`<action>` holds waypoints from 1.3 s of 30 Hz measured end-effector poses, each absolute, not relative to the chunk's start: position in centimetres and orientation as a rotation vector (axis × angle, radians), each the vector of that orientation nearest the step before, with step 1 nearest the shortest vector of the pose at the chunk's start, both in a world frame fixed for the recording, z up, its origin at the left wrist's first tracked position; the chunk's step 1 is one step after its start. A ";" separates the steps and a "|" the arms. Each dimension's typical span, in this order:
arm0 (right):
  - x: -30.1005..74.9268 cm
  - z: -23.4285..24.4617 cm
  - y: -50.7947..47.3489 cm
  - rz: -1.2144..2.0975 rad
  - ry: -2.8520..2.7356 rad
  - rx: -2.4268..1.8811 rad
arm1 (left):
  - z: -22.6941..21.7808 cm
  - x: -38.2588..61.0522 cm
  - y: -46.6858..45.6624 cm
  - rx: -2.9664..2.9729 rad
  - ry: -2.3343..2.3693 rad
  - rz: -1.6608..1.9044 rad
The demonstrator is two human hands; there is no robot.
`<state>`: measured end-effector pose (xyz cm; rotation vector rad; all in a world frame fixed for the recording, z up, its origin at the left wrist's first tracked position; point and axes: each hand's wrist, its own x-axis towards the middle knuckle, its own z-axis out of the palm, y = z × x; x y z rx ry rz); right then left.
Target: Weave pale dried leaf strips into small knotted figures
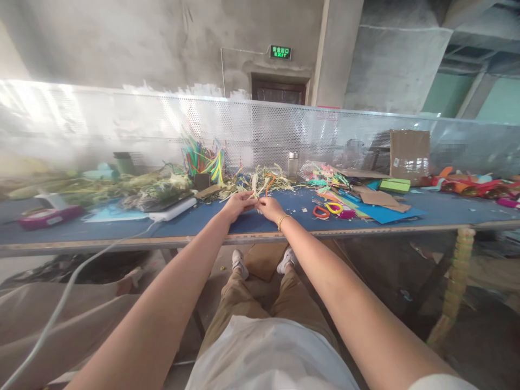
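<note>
My left hand [241, 205] and my right hand [270, 208] meet over the blue tabletop [241, 226], fingertips almost touching. Both are closed in a pinch on a pale, cream-coloured strip [255, 181] that stands up between them. What it is made of I cannot tell. Just behind the fingers, an orange strip [269, 183] rises among a heap of pale, curly strips [284, 183]. Whether my fingers touch the orange one is unclear. A gold bracelet circles my right wrist.
Left are a white power strip [174, 210] with its cable, a magenta-based object [51, 214] and greenish fibre piles [150, 189]. Coloured stems [203, 160] and a bottle [292, 164] stand behind. Scissors [327, 210], blue sheets [385, 211] and cardboard [409, 157] lie or stand right. A mesh panel [252, 124] backs the table.
</note>
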<state>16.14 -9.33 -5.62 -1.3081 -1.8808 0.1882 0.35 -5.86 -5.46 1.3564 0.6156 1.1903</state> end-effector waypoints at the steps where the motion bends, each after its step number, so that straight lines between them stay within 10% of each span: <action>1: 16.1 -5.6 -9.4 0.203 -1.897 -1.293 | -5.5 0.3 -5.8 1.359 0.638 1.199; 39: 15.9 -6.4 -8.6 0.546 -2.076 -1.037 | -4.7 0.5 -6.7 1.313 0.896 1.322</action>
